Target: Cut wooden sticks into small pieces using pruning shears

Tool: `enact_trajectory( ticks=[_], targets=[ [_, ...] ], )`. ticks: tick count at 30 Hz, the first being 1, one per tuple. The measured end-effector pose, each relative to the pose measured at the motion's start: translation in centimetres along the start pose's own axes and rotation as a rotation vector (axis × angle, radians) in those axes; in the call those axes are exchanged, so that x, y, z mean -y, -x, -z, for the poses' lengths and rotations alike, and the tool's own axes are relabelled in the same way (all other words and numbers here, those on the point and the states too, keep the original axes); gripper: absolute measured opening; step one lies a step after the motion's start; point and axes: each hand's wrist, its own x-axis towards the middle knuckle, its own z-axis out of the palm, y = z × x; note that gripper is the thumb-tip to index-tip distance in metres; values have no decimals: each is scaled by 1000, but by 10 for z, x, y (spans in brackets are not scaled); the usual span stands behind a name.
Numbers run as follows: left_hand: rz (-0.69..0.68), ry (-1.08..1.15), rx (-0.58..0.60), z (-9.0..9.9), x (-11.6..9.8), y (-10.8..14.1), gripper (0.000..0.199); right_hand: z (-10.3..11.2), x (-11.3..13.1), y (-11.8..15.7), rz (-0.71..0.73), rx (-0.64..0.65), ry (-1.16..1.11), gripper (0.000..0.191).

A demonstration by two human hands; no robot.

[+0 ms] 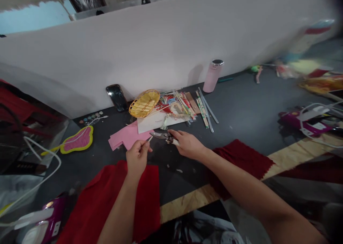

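Note:
My left hand point(138, 152) pinches a thin white stick point(150, 139), its short end poking up between thumb and fingers. Wrapped round the handles of a pair of pruning shears point(160, 135) is my right hand point(189, 144). The metal blades point left and lie close to the stick's tip; whether they touch it I cannot tell. Just behind my hands are pink paper sheets point(128, 135) and a white sheet point(150, 124). Red cloth point(147, 186) lies under my left forearm, and a darker red cloth point(241, 156) lies beside my right forearm.
A yellow basket point(144, 103), patterned sticks point(202, 111), clear glue sticks point(207, 108) and tassels stand or lie at the back. A phone point(117, 98) and a pink tumbler point(213, 76) are near the white wall. Purple glue guns point(305, 122) with cables lie at both sides.

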Motion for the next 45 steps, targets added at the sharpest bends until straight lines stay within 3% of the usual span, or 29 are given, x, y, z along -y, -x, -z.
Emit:
enact_trajectory(
  ticks=[6,16,33,40,45],
  targets=[
    [-34,-62,-58,-1,6,0,22,3,8,2,-72,15,65,55],
    [-99,-51,-2,5,-8,5,24,0,-6,-1,111,-25,-87,64],
    [-48,-37,17,2,-9,4,24,10,2,2,41,-4,79,69],
    [-28,53,16,2,-12,5,28,14,11,6,-13,-110,195,69],
    [-32,81,28,0,-12,4,29,13,9,7,9,-107,173,71]
  ],
)
